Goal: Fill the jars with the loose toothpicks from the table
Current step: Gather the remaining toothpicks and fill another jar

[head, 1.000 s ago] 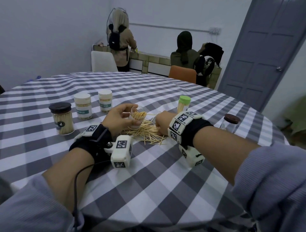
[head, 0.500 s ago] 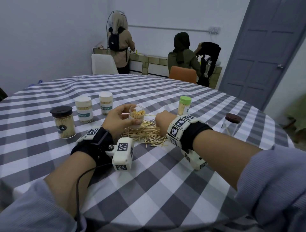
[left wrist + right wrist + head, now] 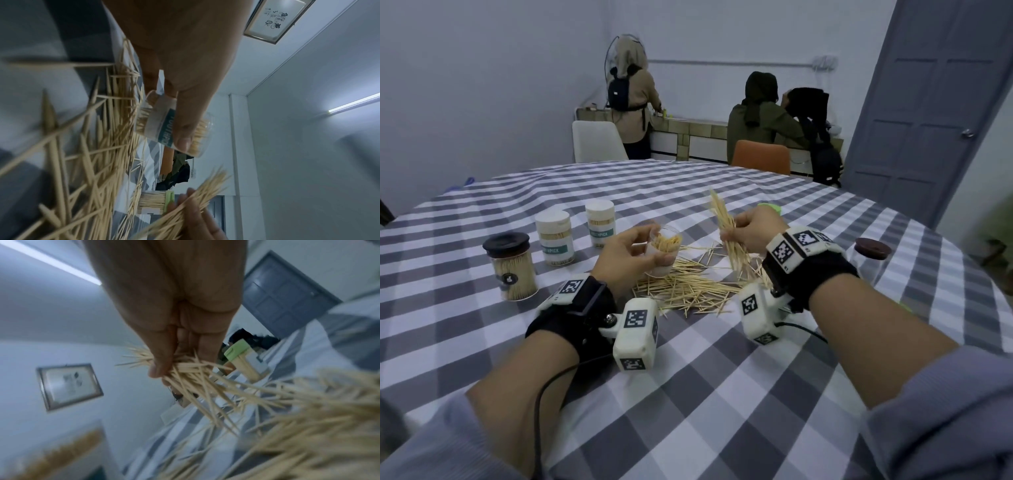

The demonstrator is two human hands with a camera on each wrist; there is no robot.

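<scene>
Pale wooden toothpick bundle [image 3: 727, 236] splayed, clear open jar [image 3: 663, 253] half-filled

The green-lidded jar [image 3: 768, 207] is almost wholly hidden behind the right hand [image 3: 751, 229] in the head view. The loose toothpicks [image 3: 308, 426] nearest the right wrist camera are blurred. The open jar [image 3: 170, 128] label is partly covered by the left hand [image 3: 180, 65]. The worktop [image 3: 688, 394] is cut off by the lower edge.
</scene>
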